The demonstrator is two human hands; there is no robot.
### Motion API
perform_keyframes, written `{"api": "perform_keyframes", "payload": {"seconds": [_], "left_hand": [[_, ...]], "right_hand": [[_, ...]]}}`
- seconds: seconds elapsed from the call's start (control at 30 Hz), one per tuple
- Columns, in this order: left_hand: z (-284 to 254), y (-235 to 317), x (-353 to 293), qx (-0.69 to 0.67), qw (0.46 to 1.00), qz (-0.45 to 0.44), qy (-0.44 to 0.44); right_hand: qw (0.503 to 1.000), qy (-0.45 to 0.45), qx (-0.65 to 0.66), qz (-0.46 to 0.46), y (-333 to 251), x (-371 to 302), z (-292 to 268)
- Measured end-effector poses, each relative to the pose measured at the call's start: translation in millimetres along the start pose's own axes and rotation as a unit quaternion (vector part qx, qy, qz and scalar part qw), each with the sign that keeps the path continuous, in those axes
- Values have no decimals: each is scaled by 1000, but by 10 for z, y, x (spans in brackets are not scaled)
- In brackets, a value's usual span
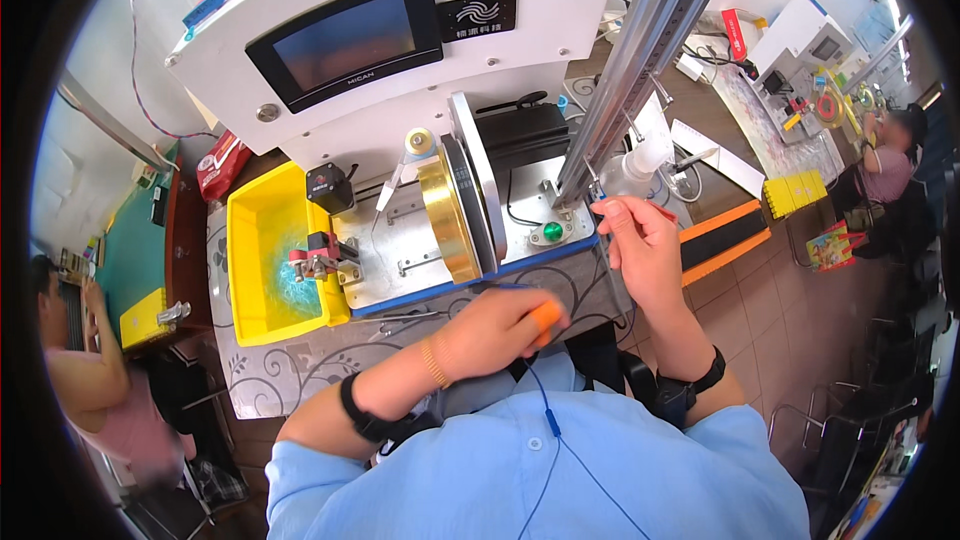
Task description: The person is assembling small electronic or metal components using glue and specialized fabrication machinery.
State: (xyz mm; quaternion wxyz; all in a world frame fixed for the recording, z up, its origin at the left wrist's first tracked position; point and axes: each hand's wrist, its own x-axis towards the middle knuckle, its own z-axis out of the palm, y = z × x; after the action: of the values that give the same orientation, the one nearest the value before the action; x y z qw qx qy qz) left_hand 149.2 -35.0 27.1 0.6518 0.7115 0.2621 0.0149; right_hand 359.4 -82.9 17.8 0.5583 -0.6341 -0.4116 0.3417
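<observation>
My left hand [492,328] is in front of the machine's base, fingers curled and slightly blurred. A small orange piece [546,318] shows at its fingertips; its kind is unclear. To the right, my right hand [642,240] is raised beside the metal upright [625,80], thumb and forefinger pinched together. Whatever is between them is too fine to make out. A thin red piece [661,211] shows by its knuckles. Left of this hand, a green button [552,231] sits on the metal base [390,275]. Behind my left hand stands a gold wheel [450,220] with a black rim beside it.
The white machine [400,80] carries a dark screen [345,43]. At its left, a yellow bin [262,315] holds a tangle of bluish strands [298,285]. A clear bottle [632,172] stands behind my right hand. Other people sit at far left and far right.
</observation>
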Motion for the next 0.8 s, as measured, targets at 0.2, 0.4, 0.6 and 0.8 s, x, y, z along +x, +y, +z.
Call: {"api": "perform_keyframes", "payload": {"seconds": [0.2,0.4,0.6,0.8], "left_hand": [[-354,-219,-754,185,972,102,100],[-367,-116,-768,-82,934,124,325],[-566,-147,-267,-314,908,92,260],[-679,-150,-132,-281,924,111,233]], "right_hand": [[993,-56,26,97,170,320,69],[977,-199,11,82,23,348,556],[962,-194,-10,-193,-11,419,748],[960,-260,62,-81,22,551,871]]}}
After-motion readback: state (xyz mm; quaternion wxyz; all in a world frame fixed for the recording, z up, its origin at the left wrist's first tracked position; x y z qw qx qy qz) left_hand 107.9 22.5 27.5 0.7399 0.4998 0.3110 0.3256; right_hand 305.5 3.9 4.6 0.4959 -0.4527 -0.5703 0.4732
